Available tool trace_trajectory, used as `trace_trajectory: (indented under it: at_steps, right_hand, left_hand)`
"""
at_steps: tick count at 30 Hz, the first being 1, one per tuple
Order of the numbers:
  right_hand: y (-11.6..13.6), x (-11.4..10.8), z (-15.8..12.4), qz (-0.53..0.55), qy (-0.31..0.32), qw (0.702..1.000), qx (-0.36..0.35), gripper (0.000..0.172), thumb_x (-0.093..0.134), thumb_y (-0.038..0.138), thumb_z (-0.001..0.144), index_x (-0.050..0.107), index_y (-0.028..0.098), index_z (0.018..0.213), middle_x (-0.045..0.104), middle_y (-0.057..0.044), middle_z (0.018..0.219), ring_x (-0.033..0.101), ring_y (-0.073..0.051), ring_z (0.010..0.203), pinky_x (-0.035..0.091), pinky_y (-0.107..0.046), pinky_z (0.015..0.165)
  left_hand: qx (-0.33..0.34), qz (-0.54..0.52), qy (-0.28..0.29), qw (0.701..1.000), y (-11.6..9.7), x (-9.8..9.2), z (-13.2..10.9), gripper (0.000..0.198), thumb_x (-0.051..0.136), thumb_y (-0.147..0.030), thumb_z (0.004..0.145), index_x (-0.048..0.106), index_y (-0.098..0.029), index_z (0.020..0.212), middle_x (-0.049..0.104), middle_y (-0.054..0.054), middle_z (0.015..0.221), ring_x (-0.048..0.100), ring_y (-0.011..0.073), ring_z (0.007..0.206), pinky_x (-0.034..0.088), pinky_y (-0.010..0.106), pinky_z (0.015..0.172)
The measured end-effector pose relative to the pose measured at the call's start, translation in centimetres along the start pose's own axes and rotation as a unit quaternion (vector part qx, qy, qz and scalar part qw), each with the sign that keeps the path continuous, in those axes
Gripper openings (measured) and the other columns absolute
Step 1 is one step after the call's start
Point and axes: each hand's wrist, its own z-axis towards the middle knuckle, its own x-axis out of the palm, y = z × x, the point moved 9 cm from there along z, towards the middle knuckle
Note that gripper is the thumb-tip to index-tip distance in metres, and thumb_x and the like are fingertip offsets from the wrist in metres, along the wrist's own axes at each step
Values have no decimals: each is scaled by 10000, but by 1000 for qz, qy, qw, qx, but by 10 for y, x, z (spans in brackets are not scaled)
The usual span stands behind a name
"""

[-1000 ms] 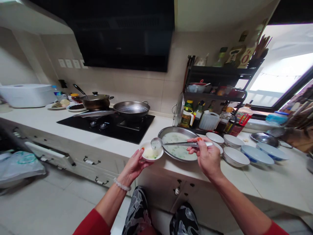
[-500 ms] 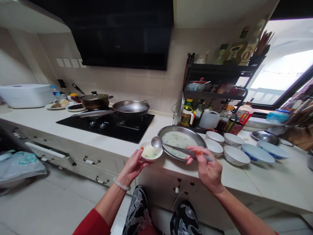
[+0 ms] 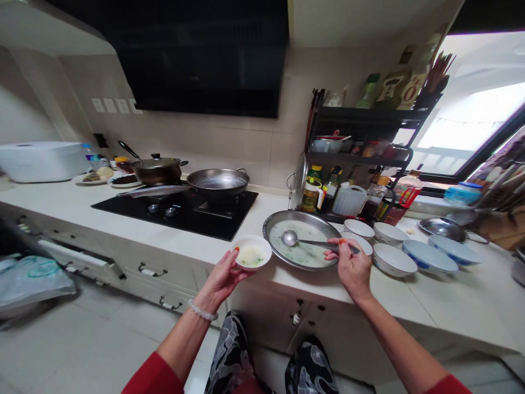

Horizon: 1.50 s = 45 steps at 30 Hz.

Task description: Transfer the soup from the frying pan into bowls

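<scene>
My left hand [image 3: 223, 276] grips a small white bowl [image 3: 259, 250] by its left side, just off the counter's front edge. Pale soup with green bits lies in the bottom of it. In my right hand [image 3: 353, 269] is the handle of a metal ladle [image 3: 289, 237], pinched between thumb and fingers. The ladle's head is over the wide metal basin [image 3: 268, 223], at the surface of a milky soup [image 3: 305, 255] flecked with green. I cannot tell whether the head dips into it.
Several bowls, among them a white bowl [image 3: 394, 260] and a blue-rimmed bowl [image 3: 430, 256], stand right of the basin. Behind is a black rack [image 3: 365, 158] with bottles. To the left, a frying pan [image 3: 218, 181] and a lidded pot [image 3: 158, 169] sit on the black stove [image 3: 180, 210].
The ladle has moved right, from over the small bowl to over the basin, with my right hand shifting right. My left hand still holds the bowl in about the same place.
</scene>
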Motion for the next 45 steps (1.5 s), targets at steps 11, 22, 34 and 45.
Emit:
trace_trajectory:
  at_steps: [11, 22, 34, 45]
  right_hand:
    - [-14, -1, 4, 32, -10, 998, 58, 337, 585, 507, 802, 571, 171, 772, 684, -81, 816, 617, -132, 481, 554, -279, 456]
    - [-21, -12, 12, 121, -62, 985, 106, 230, 649, 349, 750, 596, 131, 701, 686, -50, 696, 614, -113, 449, 531, -223, 418]
    - [-9, -16, 16, 124, -71, 986, 85, 236, 658, 356, 739, 591, 131, 717, 682, -46, 703, 610, -115, 452, 517, -225, 408]
    - [-6, -17, 22, 141, -74, 983, 95, 202, 641, 322, 721, 585, 135, 671, 670, -41, 641, 590, -105, 414, 504, -205, 386]
  left_hand:
    - [0, -6, -8, 1000, 1, -3, 2, 392, 700, -245, 806, 538, -159, 1153, 723, 134, 972, 721, 296, 827, 592, 480, 740]
    - [-3, -8, -11, 1000, 1, -3, 1, 390, 702, -241, 806, 541, -161, 1152, 720, 136, 972, 723, 294, 821, 597, 463, 729]
    - [-6, -11, -12, 1000, 1, 0, -3, 370, 678, -224, 825, 530, -144, 1154, 722, 141, 955, 724, 302, 816, 599, 467, 717]
    - [1, 7, 13, 1000, 3, -1, 1, 398, 689, -268, 818, 534, -151, 1166, 729, 142, 950, 727, 300, 801, 595, 437, 714]
